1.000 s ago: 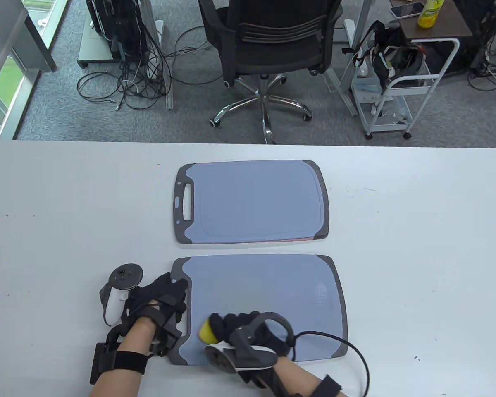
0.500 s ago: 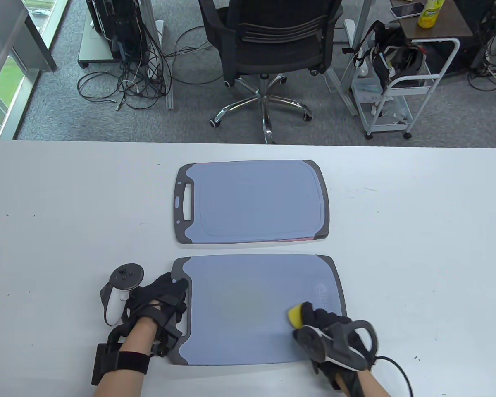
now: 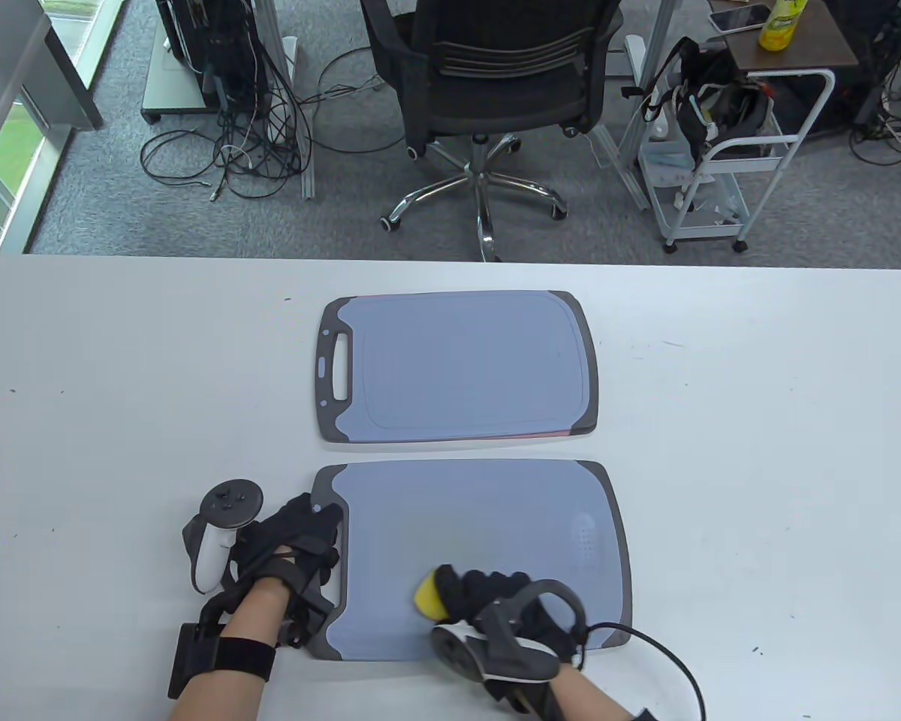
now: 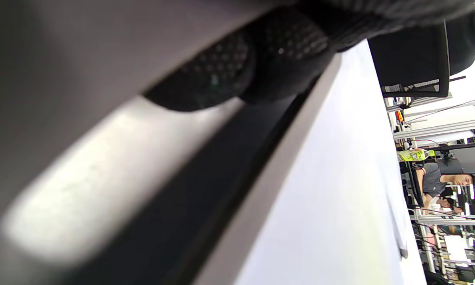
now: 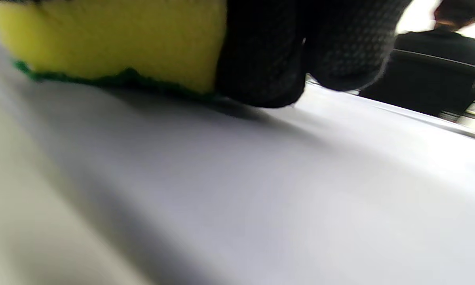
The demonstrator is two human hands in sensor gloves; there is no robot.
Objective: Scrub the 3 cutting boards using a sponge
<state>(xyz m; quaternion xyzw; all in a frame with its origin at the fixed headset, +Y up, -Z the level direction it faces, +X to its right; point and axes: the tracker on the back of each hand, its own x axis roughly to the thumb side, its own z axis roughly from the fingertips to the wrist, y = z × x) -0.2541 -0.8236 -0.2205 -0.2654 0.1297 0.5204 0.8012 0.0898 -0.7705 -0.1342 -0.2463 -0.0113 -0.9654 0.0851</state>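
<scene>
Sponge [image 3: 426, 593] is sitting gripped in my right hand [image 3: 507, 610] on the near board [image 3: 480, 511]; unscrubbed board is stretching lengthwise to its right; my left hand [image 3: 293, 544] is pressing flat on the board's handle end.

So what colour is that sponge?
The sponge is yellow with a green underside, clearest in the right wrist view.

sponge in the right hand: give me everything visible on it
The yellow foam sponge has a thin dark green scouring layer on its underside, seen in the right wrist view. That green face lies flat on the near blue-grey plastic cutting board with dark grey ends, in its near middle part. The gloved right hand grips it from the right, its black fingers wrapped over its top and side; only its left end shows from above. Nothing else touches it.
</scene>
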